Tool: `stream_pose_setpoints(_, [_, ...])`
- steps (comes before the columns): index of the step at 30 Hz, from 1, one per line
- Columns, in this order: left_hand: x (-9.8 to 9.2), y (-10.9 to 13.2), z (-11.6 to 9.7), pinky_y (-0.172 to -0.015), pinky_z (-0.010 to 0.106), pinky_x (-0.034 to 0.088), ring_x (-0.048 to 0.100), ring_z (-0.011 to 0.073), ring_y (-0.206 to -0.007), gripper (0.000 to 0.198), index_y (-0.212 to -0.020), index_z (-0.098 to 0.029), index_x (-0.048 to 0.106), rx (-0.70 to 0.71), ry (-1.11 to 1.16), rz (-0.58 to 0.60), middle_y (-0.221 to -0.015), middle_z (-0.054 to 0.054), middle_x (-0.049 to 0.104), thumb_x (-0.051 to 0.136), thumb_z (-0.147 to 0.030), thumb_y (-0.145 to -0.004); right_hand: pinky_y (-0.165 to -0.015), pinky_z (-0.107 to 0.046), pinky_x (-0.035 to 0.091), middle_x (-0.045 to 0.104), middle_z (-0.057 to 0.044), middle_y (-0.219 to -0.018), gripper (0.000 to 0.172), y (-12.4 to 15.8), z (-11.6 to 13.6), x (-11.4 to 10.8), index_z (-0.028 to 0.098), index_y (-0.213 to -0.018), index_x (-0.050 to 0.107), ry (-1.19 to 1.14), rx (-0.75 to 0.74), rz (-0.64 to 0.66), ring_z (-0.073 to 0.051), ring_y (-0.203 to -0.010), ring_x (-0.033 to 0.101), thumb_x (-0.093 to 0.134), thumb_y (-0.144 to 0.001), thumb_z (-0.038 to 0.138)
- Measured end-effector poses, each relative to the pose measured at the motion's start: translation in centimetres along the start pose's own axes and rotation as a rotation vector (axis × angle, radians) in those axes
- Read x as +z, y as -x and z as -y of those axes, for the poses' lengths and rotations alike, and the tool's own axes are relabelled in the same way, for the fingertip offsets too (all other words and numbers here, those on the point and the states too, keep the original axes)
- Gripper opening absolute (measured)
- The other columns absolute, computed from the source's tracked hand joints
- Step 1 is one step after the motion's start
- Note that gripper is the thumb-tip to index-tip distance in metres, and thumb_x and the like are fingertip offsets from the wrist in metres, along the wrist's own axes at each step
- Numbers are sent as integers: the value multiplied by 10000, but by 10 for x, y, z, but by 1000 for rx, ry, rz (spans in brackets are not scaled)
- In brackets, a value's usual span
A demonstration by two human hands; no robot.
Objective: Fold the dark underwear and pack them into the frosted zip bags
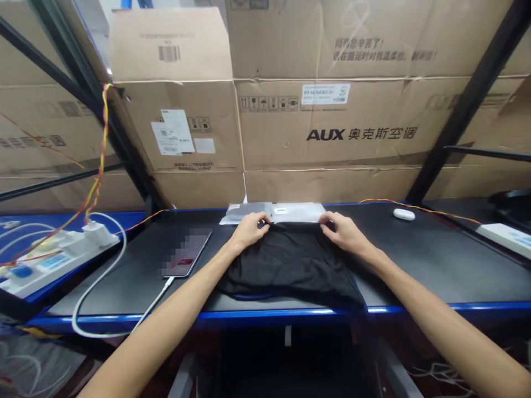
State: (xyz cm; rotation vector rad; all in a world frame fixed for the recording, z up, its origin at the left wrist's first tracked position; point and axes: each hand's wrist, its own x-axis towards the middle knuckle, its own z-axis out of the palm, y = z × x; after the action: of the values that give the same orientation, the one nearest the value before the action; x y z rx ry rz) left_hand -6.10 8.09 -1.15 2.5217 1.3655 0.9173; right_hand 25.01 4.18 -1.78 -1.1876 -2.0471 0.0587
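Note:
A piece of black cloth (290,260), perhaps a garment, lies spread on the table, its lower right corner hanging at the front edge. My left hand (253,229) pinches its upper left corner between thumb and fingers. At the upper right corner, my right hand (342,229) is closed on the same top edge. Just behind the cloth lies a flat greyish-white plastic sheet (301,212) with a small label; its front part is covered by the cloth. The fingertips of both hands are partly hidden.
To the left lies a phone (188,254) on a white charging cable (124,243). A power strip (53,257) stands further left, another (508,237) at far right. A white earbud case (404,214) sits back right. Cardboard (332,177) walls off the blue-edged black table (415,276).

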Motion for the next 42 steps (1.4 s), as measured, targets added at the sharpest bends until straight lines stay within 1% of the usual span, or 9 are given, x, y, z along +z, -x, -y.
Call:
stream_pose_setpoints(3, [-8, 4, -5, -793, 303, 523, 639, 186, -873, 210, -941, -214, 698, 42, 70, -21, -944, 6, 726, 575, -148, -784, -843, -410, 519, 709, -63, -918, 240, 3, 4, -6, 252, -985, 689, -18, -47, 32, -250, -871, 649, 507, -831, 278])
stream_pose_setpoints(6, [-12, 8, -9, -799, 298, 517, 635, 186, -904, 224, -922, -233, 713, 124, 70, 2, -964, -3, 730, 559, -142, -788, -864, -420, 518, 718, -64, -918, 204, 5, 7, -11, 255, -867, 708, -11, -122, 86, -256, -902, 645, 508, -825, 269])
stream_pose_setpoints(11, [-16, 15, -14, -913, 308, 492, 651, 178, -938, 192, -862, -230, 708, 279, 75, 133, -960, -1, 730, 557, -135, -790, -894, -390, 524, 748, -41, -965, 188, 9, 10, -15, 252, -844, 710, -81, -123, 221, -241, -936, 681, 532, -789, 234])
stream_pose_setpoints(16, [-21, 21, -19, -879, 291, 497, 669, 178, -898, 120, -839, -219, 716, 345, 52, 248, -945, 17, 736, 608, -181, -802, -887, -387, 531, 765, -39, -1004, 196, 16, 9, -15, 252, -847, 738, -13, -139, 359, -245, -938, 701, 552, -790, 224])
stream_pose_setpoints(24, [-17, 22, -22, -908, 320, 492, 663, 202, -959, 204, -1001, -223, 743, 312, -13, 249, -1030, 40, 725, 585, -293, -894, -966, -397, 520, 731, -50, -1174, 282, 24, 20, -20, 249, -1023, 763, 91, -67, 433, -268, -1065, 694, 543, -878, 350])
stream_pose_setpoints(28, [-9, 22, -18, -991, 350, 471, 630, 236, -1089, 344, -1206, -193, 683, 284, -69, 241, -1195, 89, 679, 577, -344, -916, -1143, -467, 363, 592, -61, -1386, 419, 36, 22, -20, 238, -1272, 665, 117, -55, 476, -286, -1280, 555, 498, -934, 422])
stream_pose_setpoints(31, [-6, 20, -17, -1032, 383, 448, 594, 261, -1164, 438, -1312, -165, 609, 254, -104, 246, -1275, 121, 644, 556, -378, -933, -1190, -494, 279, 518, -61, -1457, 468, 42, 19, -19, 243, -1338, 614, 82, -38, 510, -277, -1364, 462, 451, -967, 478])
stream_pose_setpoints(37, [-6, 19, -22, -934, 349, 483, 645, 223, -981, 259, -1079, -201, 708, 259, -20, 181, -1039, 61, 719, 573, -355, -919, -1181, -515, 290, 518, -70, -1458, 462, 41, 16, -17, 250, -1330, 621, 62, -14, 498, -286, -1364, 462, 474, -960, 484])
stream_pose_setpoints(42, [2, 15, -17, -964, 347, 469, 626, 226, -1042, 361, -1215, -213, 679, 249, -6, 221, -1126, 84, 678, 521, -407, -955, -1155, -509, 338, 539, -85, -1439, 453, 41, 17, -16, 239, -1306, 643, 50, -17, 475, -300, -1333, 499, 501, -946, 473])
